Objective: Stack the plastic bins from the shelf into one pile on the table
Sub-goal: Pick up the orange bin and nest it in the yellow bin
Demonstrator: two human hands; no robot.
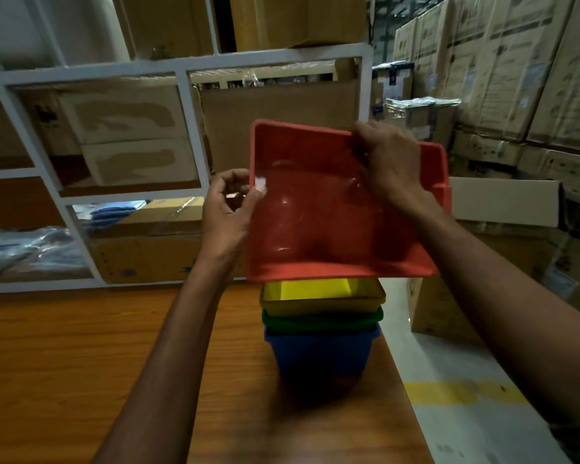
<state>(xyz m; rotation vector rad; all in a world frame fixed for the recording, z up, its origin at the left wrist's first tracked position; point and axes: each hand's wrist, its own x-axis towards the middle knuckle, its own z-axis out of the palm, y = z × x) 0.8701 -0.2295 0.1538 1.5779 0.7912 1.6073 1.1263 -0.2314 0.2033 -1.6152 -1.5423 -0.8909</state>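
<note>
A red plastic bin (315,226) is held in the air, tilted with its open side toward me, just above a pile on the wooden table (81,363). My left hand (230,209) grips its left rim with thumb and curled fingers. My right hand (390,162) grips its far rim, fingers curled over the edge. The pile below has a yellow bin (318,298) nested in a green bin (322,321), which sits in a blue bin (318,353). The red bin hides the back of the yellow one.
A white metal shelf (185,128) stands behind the table, filled with cardboard boxes and plastic-wrapped goods. More cardboard boxes (516,78) are stacked at the right. The table's right edge lies just beside the pile, with grey floor and a yellow floor mark (462,391) beyond.
</note>
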